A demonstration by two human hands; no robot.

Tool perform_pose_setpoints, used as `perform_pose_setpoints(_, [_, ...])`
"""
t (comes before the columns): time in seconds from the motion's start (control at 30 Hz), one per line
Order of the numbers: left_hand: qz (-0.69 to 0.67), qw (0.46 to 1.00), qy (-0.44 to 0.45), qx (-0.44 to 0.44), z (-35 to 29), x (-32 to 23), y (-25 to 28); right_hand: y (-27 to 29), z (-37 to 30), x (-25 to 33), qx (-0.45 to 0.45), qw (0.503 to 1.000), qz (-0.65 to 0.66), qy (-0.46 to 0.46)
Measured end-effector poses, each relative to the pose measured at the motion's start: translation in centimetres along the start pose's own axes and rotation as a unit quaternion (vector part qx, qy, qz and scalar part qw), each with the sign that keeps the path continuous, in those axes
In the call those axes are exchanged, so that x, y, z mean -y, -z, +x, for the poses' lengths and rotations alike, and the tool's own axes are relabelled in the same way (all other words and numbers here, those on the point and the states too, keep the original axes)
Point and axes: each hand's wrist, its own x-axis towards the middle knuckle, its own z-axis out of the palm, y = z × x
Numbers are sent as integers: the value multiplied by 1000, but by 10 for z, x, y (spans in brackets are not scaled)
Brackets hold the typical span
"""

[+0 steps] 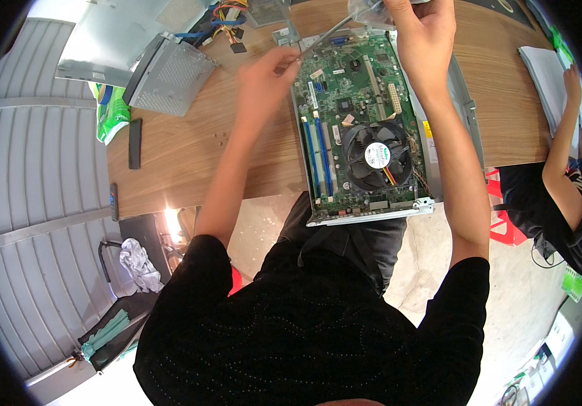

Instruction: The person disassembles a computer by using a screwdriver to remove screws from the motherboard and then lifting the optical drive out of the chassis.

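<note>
A green motherboard (345, 81) lies in an open metal computer case tray (358, 218) at the table's near edge. On it sit a black cooling fan (377, 155) and blue memory slots (323, 155). My left hand (264, 84), slightly blurred, is closed at the board's far left corner, pinching the lower end of a thin grey rod (331, 32). The rod slants up to the right toward a clear plastic thing (370, 13). My right hand (427, 47), above the far right of the board, has its fingers closed by that clear thing, partly cut off by the top edge.
A perforated metal drive cage (172, 74) and coloured cables (226, 20) lie at the far left. Nearby are a green packet (109, 115), a black bar-shaped object (135, 143) and a remote control (113, 201). At the right, another person's arm (562, 149) rests by papers (541, 84).
</note>
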Motion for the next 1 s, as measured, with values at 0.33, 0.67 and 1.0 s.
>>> perform_pose_setpoints(0.33, [252, 948, -193, -4, 32, 8, 3, -23, 9, -2, 71, 995, -63, -23])
perform_pose_setpoints(0.67, [266, 945, -184, 40, 43, 24, 10, -36, -3, -20, 113, 971, -211, 19])
perform_pose_setpoints(1.0, [45, 992, -101, 66, 49, 21, 37, -40, -5, -37, 118, 989, -86, -21])
